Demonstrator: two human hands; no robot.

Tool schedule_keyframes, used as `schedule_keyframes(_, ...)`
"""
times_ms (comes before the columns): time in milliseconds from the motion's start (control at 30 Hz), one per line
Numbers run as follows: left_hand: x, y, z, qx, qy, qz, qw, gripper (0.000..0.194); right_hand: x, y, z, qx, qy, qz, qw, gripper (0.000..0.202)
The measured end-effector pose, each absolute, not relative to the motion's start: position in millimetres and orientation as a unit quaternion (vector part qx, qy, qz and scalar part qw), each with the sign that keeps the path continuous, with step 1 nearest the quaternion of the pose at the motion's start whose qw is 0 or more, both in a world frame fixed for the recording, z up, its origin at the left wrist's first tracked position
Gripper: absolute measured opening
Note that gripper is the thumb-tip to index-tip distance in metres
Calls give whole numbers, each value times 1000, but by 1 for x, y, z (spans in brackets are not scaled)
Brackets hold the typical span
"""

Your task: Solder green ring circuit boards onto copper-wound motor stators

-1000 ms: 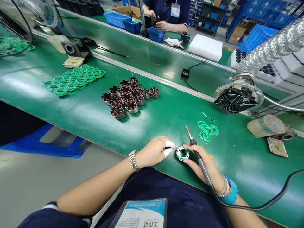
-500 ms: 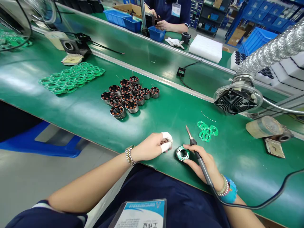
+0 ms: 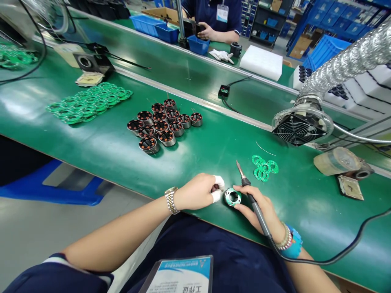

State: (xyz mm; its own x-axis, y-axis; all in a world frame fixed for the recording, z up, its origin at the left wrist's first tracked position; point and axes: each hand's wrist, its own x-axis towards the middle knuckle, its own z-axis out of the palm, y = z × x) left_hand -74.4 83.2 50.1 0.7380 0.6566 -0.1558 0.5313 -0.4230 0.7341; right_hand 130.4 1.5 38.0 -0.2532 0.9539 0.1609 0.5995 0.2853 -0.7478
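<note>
My right hand point(image 3: 264, 209) grips a soldering iron point(image 3: 257, 212) whose bare tip points up and away from me. Its thumb and forefinger also hold a motor stator point(image 3: 226, 199) upright on the bench, with a green ring board on top. My left hand point(image 3: 198, 191), white cots on thumb and forefinger, is curled close against the stator's left side. Whatever sits between those fingertips is too small to make out. Beyond the iron's tip lie several loose green ring boards point(image 3: 263, 167).
Several copper-wound stators point(image 3: 166, 137) stand grouped at mid-bench, left of which lies a bed of green ring boards point(image 3: 88, 103). A fan on a foil duct point(image 3: 297, 130) hangs at right, near a cloudy jar point(image 3: 337, 160) and sponge tray point(image 3: 350, 187). Across the bench sits a co-worker point(image 3: 210, 20).
My left hand has moved right, closing the gap to the stator. My right hand still holds the iron and stator in nearly the same place. The whole view has shifted slightly.
</note>
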Motion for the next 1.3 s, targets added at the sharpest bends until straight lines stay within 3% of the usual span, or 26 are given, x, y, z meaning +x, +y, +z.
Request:
schedule_keyframes(100, -81, 84, 50, 799, 313, 99, 504, 19, 130, 2, 37, -522, -741, 282, 315, 34)
schedule_keyframes(200, -86, 82, 44, 812, 288, 131, 490, 34, 130, 2, 36, -521, -741, 282, 317, 35)
schedule_keyframes(367, -83, 81, 35, 815, 318, 166, 455, 14, 130, 1, 36, -521, -738, 285, 321, 35)
schedule_keyframes(533, -72, 87, 33, 738, 297, 197, 573, 10, 127, -2, 34, -527, -733, 272, 333, 36)
schedule_keyframes(733, -60, 84, 31, 554, 346, 145, 743, 12, 124, -7, 33, -541, -732, 248, 333, 35)
schedule_keyframes(967, -59, 80, 29, 508, 367, 159, 763, 14, 114, 0, 44, -501, -751, 196, 384, 29)
schedule_keyframes(1300, -63, 81, 29, 484, 346, 176, 784, 17, 105, 15, 37, -473, -787, 130, 373, 27)
